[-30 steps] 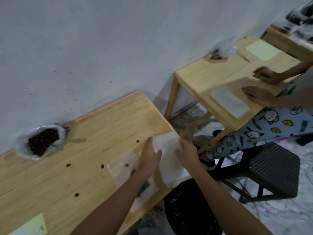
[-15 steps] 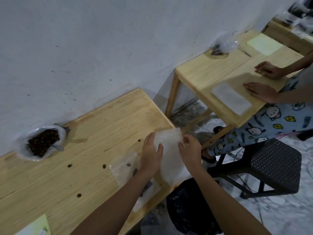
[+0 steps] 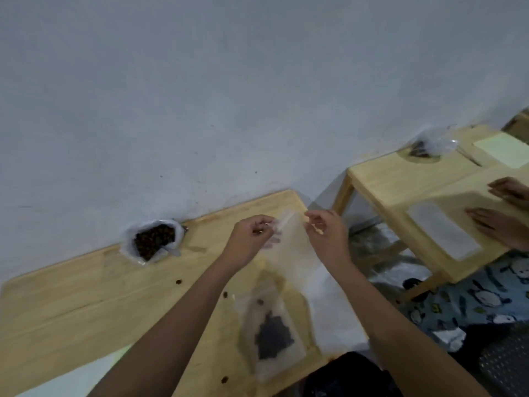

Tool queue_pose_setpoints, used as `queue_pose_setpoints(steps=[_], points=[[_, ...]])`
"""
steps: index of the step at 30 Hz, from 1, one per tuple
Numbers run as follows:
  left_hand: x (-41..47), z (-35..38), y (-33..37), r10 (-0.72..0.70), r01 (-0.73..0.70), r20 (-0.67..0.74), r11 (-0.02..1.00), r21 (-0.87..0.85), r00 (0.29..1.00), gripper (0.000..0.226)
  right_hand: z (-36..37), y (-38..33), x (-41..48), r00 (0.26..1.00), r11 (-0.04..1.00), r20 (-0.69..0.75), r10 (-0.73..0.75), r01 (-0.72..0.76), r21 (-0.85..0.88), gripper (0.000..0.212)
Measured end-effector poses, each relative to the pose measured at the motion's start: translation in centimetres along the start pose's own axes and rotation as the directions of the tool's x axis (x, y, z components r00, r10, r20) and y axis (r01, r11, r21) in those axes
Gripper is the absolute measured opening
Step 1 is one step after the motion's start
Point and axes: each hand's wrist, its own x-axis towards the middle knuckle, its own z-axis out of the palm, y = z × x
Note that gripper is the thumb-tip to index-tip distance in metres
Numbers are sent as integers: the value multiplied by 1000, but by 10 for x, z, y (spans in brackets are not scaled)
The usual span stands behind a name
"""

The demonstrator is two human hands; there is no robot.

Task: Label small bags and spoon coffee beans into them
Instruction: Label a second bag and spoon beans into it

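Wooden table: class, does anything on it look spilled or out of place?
Yes. Several loose coffee beans lie scattered on the wooden table, apart from the open bag of beans by the wall, so they look spilled.

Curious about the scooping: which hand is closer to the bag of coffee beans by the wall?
Left. The left hand is right of the bag of coffee beans; the right hand is farther right, beyond the small clear bag both pinch.
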Motion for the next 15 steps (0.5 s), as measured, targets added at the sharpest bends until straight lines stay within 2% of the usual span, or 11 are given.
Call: queue_pose_setpoints(steps=[2, 4, 6, 9, 11, 15], points=[[-9, -31, 8, 12, -15, -120, 1000, -23, 993, 13, 22, -31, 8, 996, 996, -7, -84, 84, 30, 14], [-23, -60, 15, 37, -46, -215, 998, -38, 976, 12, 45, -66, 9, 990, 987, 77, -121, 111, 114, 9], [-41, -84, 24, 58, -76, -268, 995, -57, 962, 15, 70, -99, 8, 965, 975, 238, -107, 54, 217, 5], [-66, -115, 37, 140, -138, -296, 990, 28, 945, 21, 102, -144, 2, 905, 909, 417, -79, -106, 402, 5], [-80, -135, 41, 151, -153, -340, 988, 21, 928, 27, 118, -170, -3, 867, 846, 493, -72, -209, 490, 7], [-105, -173, 40, 162, -164, -417, 986, 33, 894, 30, 148, -203, -12, 820, 823, 566, -85, -262, 504, 7]])
